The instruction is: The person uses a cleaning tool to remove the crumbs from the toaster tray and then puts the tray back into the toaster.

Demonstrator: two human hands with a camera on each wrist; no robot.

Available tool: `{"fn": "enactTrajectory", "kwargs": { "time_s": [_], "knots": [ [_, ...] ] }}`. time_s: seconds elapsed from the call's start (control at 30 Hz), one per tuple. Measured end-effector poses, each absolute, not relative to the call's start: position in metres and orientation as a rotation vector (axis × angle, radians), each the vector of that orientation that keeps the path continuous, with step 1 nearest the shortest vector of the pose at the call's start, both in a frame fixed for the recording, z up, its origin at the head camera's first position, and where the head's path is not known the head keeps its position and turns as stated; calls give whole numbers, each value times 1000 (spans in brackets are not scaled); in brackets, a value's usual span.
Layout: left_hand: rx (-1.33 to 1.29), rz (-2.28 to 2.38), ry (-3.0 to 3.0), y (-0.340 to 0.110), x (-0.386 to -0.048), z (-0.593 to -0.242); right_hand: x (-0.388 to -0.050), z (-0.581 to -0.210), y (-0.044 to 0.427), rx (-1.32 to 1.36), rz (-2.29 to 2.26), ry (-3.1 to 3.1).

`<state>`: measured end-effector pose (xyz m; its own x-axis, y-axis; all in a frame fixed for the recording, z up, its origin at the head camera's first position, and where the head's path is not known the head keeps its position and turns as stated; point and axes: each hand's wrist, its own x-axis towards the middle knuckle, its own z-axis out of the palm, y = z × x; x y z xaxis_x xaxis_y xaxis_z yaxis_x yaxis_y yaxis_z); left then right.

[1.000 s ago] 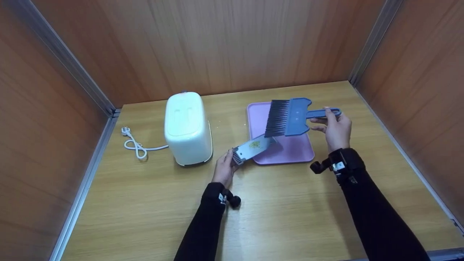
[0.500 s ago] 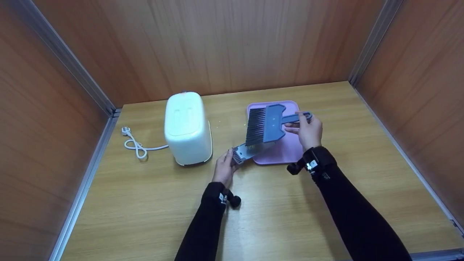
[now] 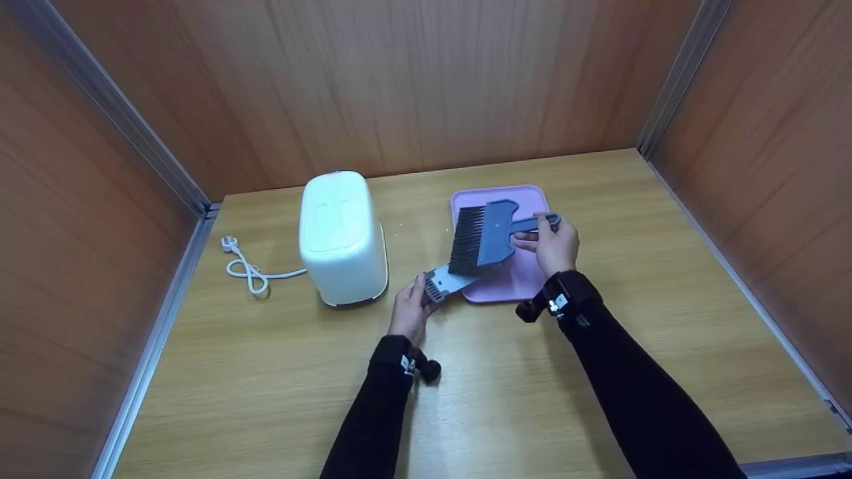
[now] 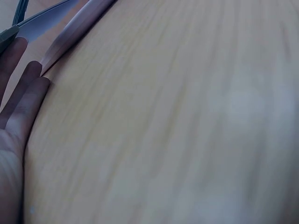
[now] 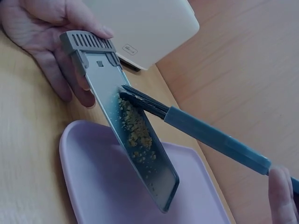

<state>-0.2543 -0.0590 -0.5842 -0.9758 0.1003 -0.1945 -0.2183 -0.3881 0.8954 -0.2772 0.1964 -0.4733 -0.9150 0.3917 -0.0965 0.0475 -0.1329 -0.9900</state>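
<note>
A: Where is the blue brush (image 3: 497, 233)?

B: The right grip (image 3: 558, 249) has it. Its fingers pinch the thin handle (image 3: 528, 225) near the loop, with just the handle between them. The brush lies to the left of that grip, and its black bristles (image 3: 466, 239) are farthest left.

A: What does the left grip (image 3: 408, 311) have?

B: It pinches the gray end (image 5: 88, 42) of a flat metal slide (image 5: 102, 74). The thumb goes over the top. It is closed as far as that end lets it be.

A: Which way does the slide point?

B: Its long way runs out from the left grip, up and to the right when seen from the head. The far end hangs over the purple tray (image 3: 516, 287) on the desk (image 3: 479, 399). I can't tell how much it tips.

A: And the yellow crumbs (image 5: 135, 126)?

B: On the slide. The bristles seem to touch them on the side near the left grip, so most crumbs lie between the bristle tips and the far end. I think that matters most. The left grip is nearer to those tips than the right grip is.

A: Any words?

B: A small label (image 5: 129, 49) sits on the white box (image 3: 339, 233), but it's too fuzzy to read.
</note>
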Motion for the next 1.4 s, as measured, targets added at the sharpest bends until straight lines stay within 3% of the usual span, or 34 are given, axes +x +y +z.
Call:
{"fn": "enactTrajectory", "kwargs": {
  "time_s": [1.4],
  "knots": [
    [-151, 2415, 1691, -56, -252, -582, -268, -477, 274, -611, 2036, -1993]
  ]
}}
